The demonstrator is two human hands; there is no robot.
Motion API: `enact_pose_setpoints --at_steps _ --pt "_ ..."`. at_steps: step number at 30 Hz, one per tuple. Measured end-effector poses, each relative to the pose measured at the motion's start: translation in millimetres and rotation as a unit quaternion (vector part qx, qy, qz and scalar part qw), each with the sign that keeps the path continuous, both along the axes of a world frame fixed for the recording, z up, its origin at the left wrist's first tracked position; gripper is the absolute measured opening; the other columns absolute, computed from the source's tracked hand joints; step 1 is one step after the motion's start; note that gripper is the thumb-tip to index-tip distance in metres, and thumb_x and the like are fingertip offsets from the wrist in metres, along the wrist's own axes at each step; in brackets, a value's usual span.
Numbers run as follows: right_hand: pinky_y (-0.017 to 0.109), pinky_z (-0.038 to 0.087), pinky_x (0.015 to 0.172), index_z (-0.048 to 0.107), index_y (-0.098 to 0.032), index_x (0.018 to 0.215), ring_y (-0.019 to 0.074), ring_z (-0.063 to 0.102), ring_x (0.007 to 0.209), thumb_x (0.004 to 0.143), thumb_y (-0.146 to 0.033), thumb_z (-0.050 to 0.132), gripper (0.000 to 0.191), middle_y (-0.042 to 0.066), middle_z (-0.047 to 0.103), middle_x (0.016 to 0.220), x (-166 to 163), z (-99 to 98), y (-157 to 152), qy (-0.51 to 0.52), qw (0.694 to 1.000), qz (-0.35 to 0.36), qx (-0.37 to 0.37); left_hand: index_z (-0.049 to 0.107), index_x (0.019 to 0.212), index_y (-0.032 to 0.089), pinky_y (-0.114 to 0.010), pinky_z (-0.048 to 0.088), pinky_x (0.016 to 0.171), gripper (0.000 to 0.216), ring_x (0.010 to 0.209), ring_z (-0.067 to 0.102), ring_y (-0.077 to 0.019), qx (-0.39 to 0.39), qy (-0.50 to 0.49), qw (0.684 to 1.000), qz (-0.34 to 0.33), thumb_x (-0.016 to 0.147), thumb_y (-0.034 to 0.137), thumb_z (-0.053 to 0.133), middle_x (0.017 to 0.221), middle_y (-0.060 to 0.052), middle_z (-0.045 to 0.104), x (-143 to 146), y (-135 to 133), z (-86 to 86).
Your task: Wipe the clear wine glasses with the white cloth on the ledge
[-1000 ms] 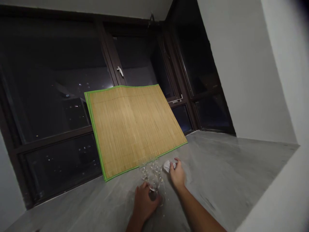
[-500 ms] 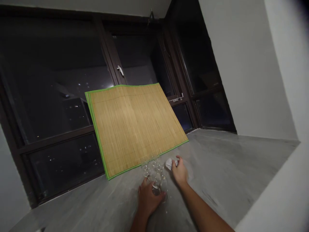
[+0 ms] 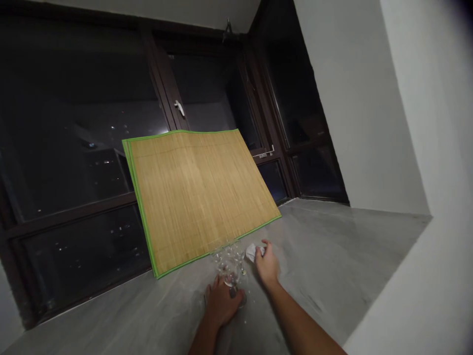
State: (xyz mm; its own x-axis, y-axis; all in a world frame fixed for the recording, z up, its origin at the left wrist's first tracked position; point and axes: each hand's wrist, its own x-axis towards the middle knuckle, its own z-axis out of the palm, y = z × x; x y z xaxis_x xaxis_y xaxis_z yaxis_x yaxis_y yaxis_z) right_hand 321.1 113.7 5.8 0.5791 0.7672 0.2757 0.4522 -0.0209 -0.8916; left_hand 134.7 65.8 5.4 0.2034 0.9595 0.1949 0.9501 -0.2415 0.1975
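A cluster of several clear stemmed glasses [image 3: 229, 259] stands on the grey sill, in front of the bamboo mat. My left hand [image 3: 222, 303] curls around the lower part of the nearest glass [image 3: 232, 280], with the thumb on its right side. Part of that glass is hidden by the fingers. To the right of the cluster, my right hand [image 3: 267, 262] pinches a crumpled white tissue [image 3: 252, 252] between thumb and fingers. The tissue is close beside the glasses, and I cannot tell whether it touches one.
A folded bamboo mat [image 3: 201, 197] with green edging leans against the dark window behind the glasses. A white window handle [image 3: 179, 108] is above it. The grey stone sill [image 3: 318, 256] runs right to a white wall [image 3: 391, 148]. Small droplets or specks lie near the glasses.
The whole view has shifted slightly, so the scene sits a little further left. Both hands keep nearly the same position at the glass and the tissue.
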Motion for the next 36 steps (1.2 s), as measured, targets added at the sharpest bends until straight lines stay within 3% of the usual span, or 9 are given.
enact_pose_setpoints --at_steps 11,18,26,36 --pt "0.03 0.043 0.075 0.047 -0.018 0.137 0.024 0.068 0.087 0.097 -0.038 0.038 0.045 0.008 0.071 0.095 -0.8 -2.5 -1.9 0.011 1.0 -0.002 -0.004 0.045 0.146 0.028 -0.058 0.014 0.118 0.066 0.147 0.027 -0.0326 -0.014 0.016 1.0 0.003 0.087 0.058 0.045 0.156 -0.007 0.041 0.0 0.6 1.3" --pt "0.028 0.044 0.074 0.048 -0.018 0.134 0.0238 0.068 0.088 0.097 -0.039 0.038 0.044 0.008 0.071 0.097 1.1 -1.5 -3.0 0.015 1.0 -0.006 0.001 0.057 0.136 0.031 -0.05 0.023 0.115 0.063 0.131 0.045 -0.0327 0.044 0.032 0.999 0.002 0.082 0.063 0.05 0.145 -0.006 0.053 0.7 -4.7 3.7" --pt "0.027 0.043 0.075 0.049 -0.018 0.134 0.0225 0.067 0.088 0.097 -0.037 0.039 0.043 0.008 0.07 0.096 -3.3 -7.1 -0.5 0.011 1.0 0.006 0.007 0.047 0.145 0.029 -0.058 0.014 0.118 0.071 0.149 0.019 -0.0343 -0.01 0.019 1.0 -0.007 0.082 0.061 0.05 0.161 -0.006 0.031 -0.6 -2.3 5.3" --pt "0.029 0.043 0.075 0.048 -0.018 0.132 0.0246 0.068 0.087 0.096 -0.036 0.04 0.042 0.009 0.071 0.096 -3.7 -4.3 0.2 0.026 1.0 0.012 0.011 0.046 0.146 0.025 -0.047 0.016 0.121 0.068 0.15 0.021 -0.0298 -0.026 -0.001 1.0 -0.016 0.084 0.054 0.049 0.158 -0.005 0.038 -2.9 -4.6 7.8"
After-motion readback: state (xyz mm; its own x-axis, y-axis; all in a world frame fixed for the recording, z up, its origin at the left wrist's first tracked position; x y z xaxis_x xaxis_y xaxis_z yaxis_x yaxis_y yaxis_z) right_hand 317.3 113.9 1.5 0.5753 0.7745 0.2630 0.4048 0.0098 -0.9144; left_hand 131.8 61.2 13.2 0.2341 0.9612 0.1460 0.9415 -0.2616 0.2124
